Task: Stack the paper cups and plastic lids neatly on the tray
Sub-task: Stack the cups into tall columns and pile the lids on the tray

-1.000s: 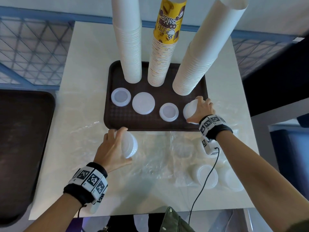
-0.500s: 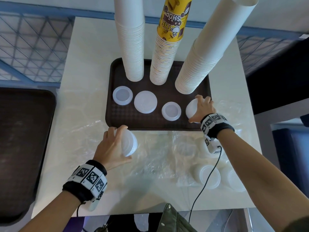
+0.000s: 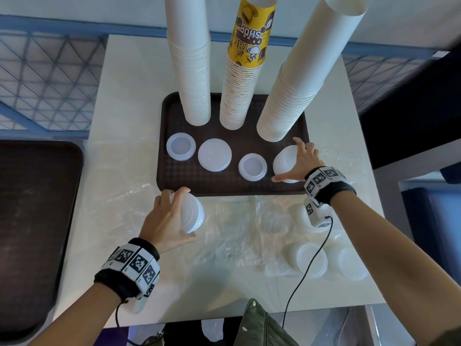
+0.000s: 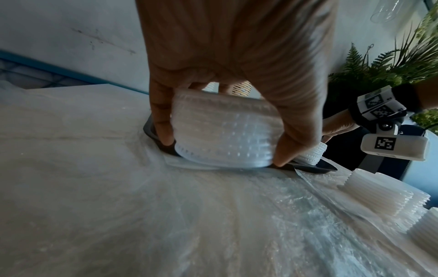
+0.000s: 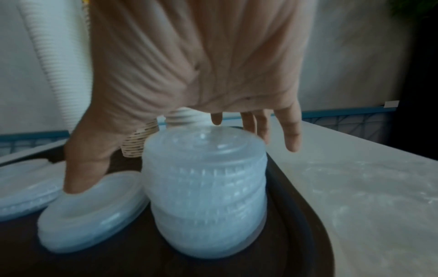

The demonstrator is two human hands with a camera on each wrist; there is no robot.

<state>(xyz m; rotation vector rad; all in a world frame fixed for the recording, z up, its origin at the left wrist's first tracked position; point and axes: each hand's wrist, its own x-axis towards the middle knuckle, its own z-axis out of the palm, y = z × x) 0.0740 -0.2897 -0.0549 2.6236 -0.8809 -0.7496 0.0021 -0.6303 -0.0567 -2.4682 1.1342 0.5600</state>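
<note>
Plastic lid stacks sitting under both hands
Left hand (image 3: 166, 219) is pinching one lid stack (image 4: 222, 131) between thumb and fingers — right hand (image 3: 303, 159) is hovering spread, fingers loose, over another stack (image 5: 205, 189) on the tray (image 3: 224, 186).

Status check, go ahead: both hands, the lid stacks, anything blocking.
Left hand grips lid stack on table, short of tray. Right hand open over lid stack standing on tray. Nothing blocking.

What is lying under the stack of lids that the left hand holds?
Crinkled clear plastic film covers the white table beneath the lid stack in the left hand. Anything under the film is hidden.
</note>
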